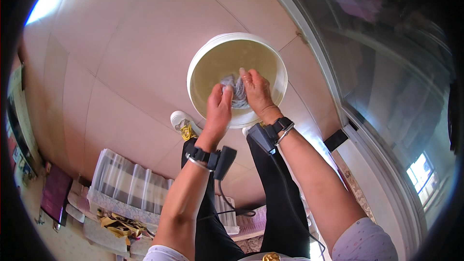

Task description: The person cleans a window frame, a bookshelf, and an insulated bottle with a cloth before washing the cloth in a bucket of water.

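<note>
A wet grey cloth (239,97) is bunched between my two hands over a round white bucket (197,97) of cloudy, yellowish water (227,58). My left hand (220,106) grips the cloth's left side, thumb pointing up. On its other side my right hand (258,92) closes around the cloth, with the thumb raised. The cloth's lower part hangs at or just above the water; I cannot tell which. Part of it is hidden by my fingers.
Pinkish floor tiles (140,43) surround the bucket. A glass sliding door (386,67) with a pale frame runs along the right. My shoe (184,124) stands close to the bucket. Lower left is a covered seat (130,183). Cables (285,179) hang from my wrist devices.
</note>
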`<control>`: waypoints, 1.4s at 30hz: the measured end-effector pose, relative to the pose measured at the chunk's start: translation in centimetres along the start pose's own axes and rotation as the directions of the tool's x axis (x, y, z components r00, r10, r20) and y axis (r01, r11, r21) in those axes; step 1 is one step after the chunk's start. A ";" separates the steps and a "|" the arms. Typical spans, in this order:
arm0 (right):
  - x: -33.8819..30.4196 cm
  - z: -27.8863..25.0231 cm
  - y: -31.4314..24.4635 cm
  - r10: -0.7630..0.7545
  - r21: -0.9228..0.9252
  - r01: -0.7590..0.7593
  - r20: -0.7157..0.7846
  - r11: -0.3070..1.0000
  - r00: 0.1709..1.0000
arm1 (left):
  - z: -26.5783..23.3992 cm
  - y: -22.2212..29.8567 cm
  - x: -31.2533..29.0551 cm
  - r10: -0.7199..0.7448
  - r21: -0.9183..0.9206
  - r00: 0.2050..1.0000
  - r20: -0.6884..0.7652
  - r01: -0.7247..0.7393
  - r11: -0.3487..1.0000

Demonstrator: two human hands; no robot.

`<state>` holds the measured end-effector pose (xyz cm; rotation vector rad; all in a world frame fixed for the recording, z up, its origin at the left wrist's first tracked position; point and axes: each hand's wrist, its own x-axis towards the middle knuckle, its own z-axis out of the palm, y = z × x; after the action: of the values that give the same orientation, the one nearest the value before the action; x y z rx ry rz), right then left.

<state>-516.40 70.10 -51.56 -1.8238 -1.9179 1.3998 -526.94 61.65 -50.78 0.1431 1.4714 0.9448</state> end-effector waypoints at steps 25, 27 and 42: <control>-6.0 -2.8 -5.5 -0.251 0.236 0.185 0.291 0.954 0.923 | -1.3 1.4 1.3 -0.195 -0.503 0.969 0.149 0.244 0.829; -6.5 -3.1 -6.0 -0.209 0.274 0.133 0.271 0.953 0.940 | -1.5 1.3 1.3 -0.179 -0.427 0.980 0.087 0.199 0.882; -1.8 2.0 -3.2 -0.020 0.218 -0.010 0.133 0.976 0.991 | 0.7 0.4 0.8 -0.034 -0.308 0.979 -0.199 -0.029 0.951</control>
<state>-519.57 68.13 -49.63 -1.6614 -1.7431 1.6959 -526.71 62.74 -51.04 -0.1908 1.4855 1.2036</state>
